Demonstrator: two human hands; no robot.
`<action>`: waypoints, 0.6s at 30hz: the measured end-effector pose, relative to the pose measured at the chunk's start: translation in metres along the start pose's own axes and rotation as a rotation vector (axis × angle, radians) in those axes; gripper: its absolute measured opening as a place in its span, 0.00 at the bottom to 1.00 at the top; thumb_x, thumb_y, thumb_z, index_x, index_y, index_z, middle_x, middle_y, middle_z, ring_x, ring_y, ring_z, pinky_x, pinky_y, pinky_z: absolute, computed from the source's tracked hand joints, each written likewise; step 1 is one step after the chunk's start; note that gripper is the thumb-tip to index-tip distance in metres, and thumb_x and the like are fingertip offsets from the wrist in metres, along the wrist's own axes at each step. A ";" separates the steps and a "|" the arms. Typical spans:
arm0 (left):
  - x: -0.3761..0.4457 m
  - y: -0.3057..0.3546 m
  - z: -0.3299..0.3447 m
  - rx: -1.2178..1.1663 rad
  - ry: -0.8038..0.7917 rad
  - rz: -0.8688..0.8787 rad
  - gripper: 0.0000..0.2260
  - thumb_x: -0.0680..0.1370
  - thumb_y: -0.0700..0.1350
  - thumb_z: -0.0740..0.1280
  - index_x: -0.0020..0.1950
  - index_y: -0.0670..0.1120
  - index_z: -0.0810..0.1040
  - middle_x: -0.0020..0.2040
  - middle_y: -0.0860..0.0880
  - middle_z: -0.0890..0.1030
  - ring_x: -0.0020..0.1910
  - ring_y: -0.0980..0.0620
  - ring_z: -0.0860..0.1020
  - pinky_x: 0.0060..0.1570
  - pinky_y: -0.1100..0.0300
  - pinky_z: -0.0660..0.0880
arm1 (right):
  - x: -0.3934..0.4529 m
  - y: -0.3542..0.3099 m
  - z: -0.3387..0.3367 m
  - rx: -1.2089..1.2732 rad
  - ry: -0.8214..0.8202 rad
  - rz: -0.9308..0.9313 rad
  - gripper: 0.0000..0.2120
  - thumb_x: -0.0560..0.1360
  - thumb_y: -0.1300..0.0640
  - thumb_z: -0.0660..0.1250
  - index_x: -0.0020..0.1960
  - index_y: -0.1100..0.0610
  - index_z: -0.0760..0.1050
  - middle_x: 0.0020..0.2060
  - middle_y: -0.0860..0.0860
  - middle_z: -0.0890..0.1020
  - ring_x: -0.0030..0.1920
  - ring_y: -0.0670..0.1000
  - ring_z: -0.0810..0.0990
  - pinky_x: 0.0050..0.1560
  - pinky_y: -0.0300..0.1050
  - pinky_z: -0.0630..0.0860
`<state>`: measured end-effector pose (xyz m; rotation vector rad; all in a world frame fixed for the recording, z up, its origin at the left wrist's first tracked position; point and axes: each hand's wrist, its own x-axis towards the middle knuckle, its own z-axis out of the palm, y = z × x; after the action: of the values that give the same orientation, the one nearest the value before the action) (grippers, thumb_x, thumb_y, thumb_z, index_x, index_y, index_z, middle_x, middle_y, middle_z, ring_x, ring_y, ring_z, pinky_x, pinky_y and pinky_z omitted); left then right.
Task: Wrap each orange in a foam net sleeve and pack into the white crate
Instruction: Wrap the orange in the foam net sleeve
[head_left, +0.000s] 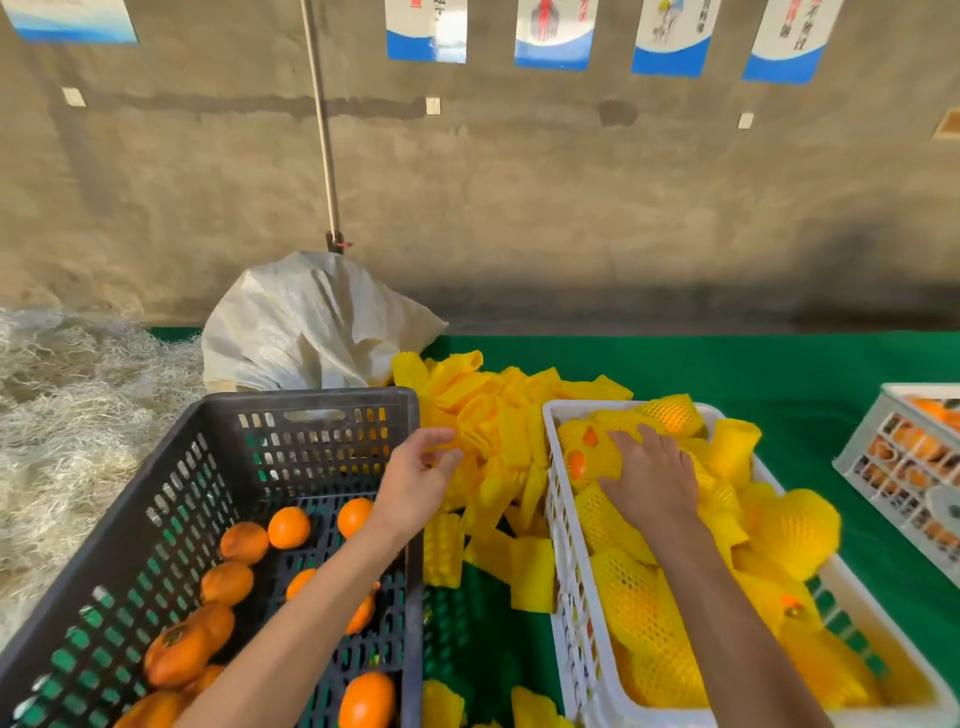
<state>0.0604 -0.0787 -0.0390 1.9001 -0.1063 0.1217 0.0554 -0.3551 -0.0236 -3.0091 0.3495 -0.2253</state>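
While the dark crate (208, 519) at the near-left edge of the green table cover (727, 374) holds the bare oranges (289, 527), loose on its slotted floor, none of them is in a hand at this moment. Across its right rim the left hand (421, 483) is reached, and a single foam net sleeve (441, 441) appears to be pinched between thumb and fingertips at the near-left fringe of the pile of yellow sleeves (498, 426), which is heaped between the two crates. The step is judged to be the drawing of one fresh sleeve, and it is best done by lifting only the top piece clear, so that neighbours are not dragged over the rim or off the cover. Once freed, the sleeve's mouth should be opened wide before an orange is pushed in, since the foam net looks soft and likely to bunch. Further right, the white crate (566, 571) is seen partly filled with wrapped oranges (639, 613). The right hand (649, 478) is laid flat there, fingers straight and spread, pressing on a wrapped fruit at the far-left corner and gripping nothing. That press is best kept light, so the fruit settles snugly without bruising. At the far right edge a second white crate (904, 467) with fruit is partly visible.
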 end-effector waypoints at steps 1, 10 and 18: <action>0.003 -0.007 -0.007 0.018 0.021 -0.028 0.14 0.84 0.46 0.67 0.69 0.48 0.77 0.65 0.54 0.77 0.60 0.56 0.77 0.53 0.65 0.76 | 0.000 -0.009 0.001 -0.031 0.052 -0.019 0.29 0.79 0.43 0.67 0.77 0.48 0.66 0.77 0.54 0.65 0.76 0.58 0.62 0.75 0.56 0.60; 0.011 -0.103 -0.059 0.440 -0.091 -0.344 0.14 0.85 0.43 0.64 0.71 0.44 0.73 0.64 0.43 0.78 0.44 0.50 0.75 0.39 0.59 0.71 | -0.023 -0.107 0.075 0.227 -0.038 -0.407 0.16 0.82 0.57 0.63 0.69 0.52 0.75 0.69 0.50 0.74 0.70 0.53 0.70 0.66 0.50 0.70; 0.002 -0.163 -0.041 0.726 -0.420 -0.503 0.40 0.83 0.43 0.68 0.84 0.56 0.44 0.85 0.49 0.41 0.67 0.37 0.75 0.46 0.48 0.75 | -0.023 -0.154 0.188 0.129 -0.502 -0.433 0.31 0.83 0.56 0.64 0.81 0.58 0.55 0.81 0.54 0.58 0.78 0.58 0.62 0.72 0.52 0.69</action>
<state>0.0826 0.0130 -0.1778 2.5862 0.1582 -0.6648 0.0972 -0.1844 -0.1930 -2.8359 -0.3469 0.4532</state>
